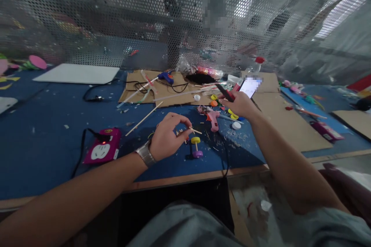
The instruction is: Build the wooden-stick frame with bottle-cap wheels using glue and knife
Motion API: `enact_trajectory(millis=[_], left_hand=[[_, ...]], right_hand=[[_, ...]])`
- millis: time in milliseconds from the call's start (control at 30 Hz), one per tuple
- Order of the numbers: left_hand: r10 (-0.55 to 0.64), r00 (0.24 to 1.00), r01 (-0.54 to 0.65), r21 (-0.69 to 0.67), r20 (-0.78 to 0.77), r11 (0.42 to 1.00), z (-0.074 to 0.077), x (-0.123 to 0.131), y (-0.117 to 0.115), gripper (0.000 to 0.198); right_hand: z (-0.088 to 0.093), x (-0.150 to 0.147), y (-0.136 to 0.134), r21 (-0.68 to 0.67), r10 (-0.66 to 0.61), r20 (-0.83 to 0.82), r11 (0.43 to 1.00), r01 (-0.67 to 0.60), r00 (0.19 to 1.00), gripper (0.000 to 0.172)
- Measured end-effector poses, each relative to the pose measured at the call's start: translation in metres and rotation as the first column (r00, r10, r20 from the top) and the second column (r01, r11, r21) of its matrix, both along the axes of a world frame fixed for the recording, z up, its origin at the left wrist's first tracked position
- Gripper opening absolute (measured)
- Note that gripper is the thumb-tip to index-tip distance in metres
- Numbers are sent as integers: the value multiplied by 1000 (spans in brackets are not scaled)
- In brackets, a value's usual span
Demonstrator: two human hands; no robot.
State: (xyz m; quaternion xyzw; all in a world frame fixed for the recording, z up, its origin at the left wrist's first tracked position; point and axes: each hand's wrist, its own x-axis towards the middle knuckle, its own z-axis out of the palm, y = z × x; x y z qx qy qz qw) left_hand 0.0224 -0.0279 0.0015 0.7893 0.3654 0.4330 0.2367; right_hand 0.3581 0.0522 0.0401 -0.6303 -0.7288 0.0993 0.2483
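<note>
My left hand (166, 137), with a metal watch on the wrist, pinches a short thin wooden stick (197, 131) between thumb and forefinger. Just below it stands a pair of bottle caps, one yellow (195, 139) and one purple (197, 154), joined by a stick. My right hand (242, 105) is closed around a slim red-and-black utility knife (225, 92), raised over the far right part of the work area. Between both hands lies a pink glue gun (213, 119). Loose yellow caps (232, 114) and a white cap (236, 125) are near my right hand.
A magenta power box (106, 144) with a plugged cord is at left, beside a long wooden stick (144, 119). Farther back are a blue glue gun (166, 77) on cardboard (179, 98) and a lit phone (249, 88). A perforated metal screen (121, 15) borders the table.
</note>
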Motion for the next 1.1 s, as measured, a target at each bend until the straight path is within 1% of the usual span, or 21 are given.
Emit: enact_trajectory(millis=[67,100,167,267,367,433,467,500,567,700,767,833,900,967,1000,1033,1100], left_hand=[[5,999,-4,-23,35,1000,1,0,-1,7],[7,999,-5,-39,52,999,1,0,-1,9],[6,996,1,-78,91,997,2,0,0,13],[-18,987,41,-143,158,989,2,1,0,17],[-59,975,104,-202,216,974,2,1,-1,18],[-93,951,166,-237,294,957,2,1,-3,19],[-102,948,179,-241,302,954,2,0,-4,21],[-98,951,171,-237,294,956,2,0,-5,22],[-94,964,147,-206,247,968,0,-2,-7,20],[-104,976,135,-162,191,977,-1,-4,-7,16],[-94,982,118,-143,166,983,0,-5,-7,15],[-53,992,65,-98,112,993,4,-5,-7,15],[17,999,-15,-48,48,999,8,-5,-6,15],[91,996,-91,-12,-10,996,12,-5,-6,14],[113,993,-113,3,-39,994,13,-6,-5,13],[125,990,-125,18,-66,992,14,-6,-4,11],[134,984,-130,38,-115,991,14,-6,-3,9]], right_hand=[[2,-14,2,65,24,-68,998,-20,997,36],[0,-24,2,93,64,-98,994,-55,993,35],[-6,-45,1,154,163,-138,978,-141,977,30],[-21,-69,-4,225,323,-153,932,-286,934,18],[-32,-77,-14,275,415,-175,891,-360,893,13],[-36,-77,-23,311,430,-199,880,-360,880,11],[-37,-76,-28,324,432,-212,878,-353,877,11],[-38,-75,-32,338,435,-227,874,-349,871,11],[-38,-75,-40,354,471,-231,856,-377,851,12],[-37,-78,-46,429,584,-185,772,-470,790,20],[-37,-81,-45,457,602,-184,752,-475,777,16],[-38,-83,-42,487,603,-197,745,-456,773,11],[-39,-84,-40,521,596,-194,736,-432,779,10],[-38,-83,-38,557,574,-147,721,-412,806,11],[-38,-82,-38,582,567,-105,701,-412,817,9],[-37,-81,-38,606,566,-55,673,-423,823,8],[-34,-79,-39,642,575,38,613,-461,817,11]])
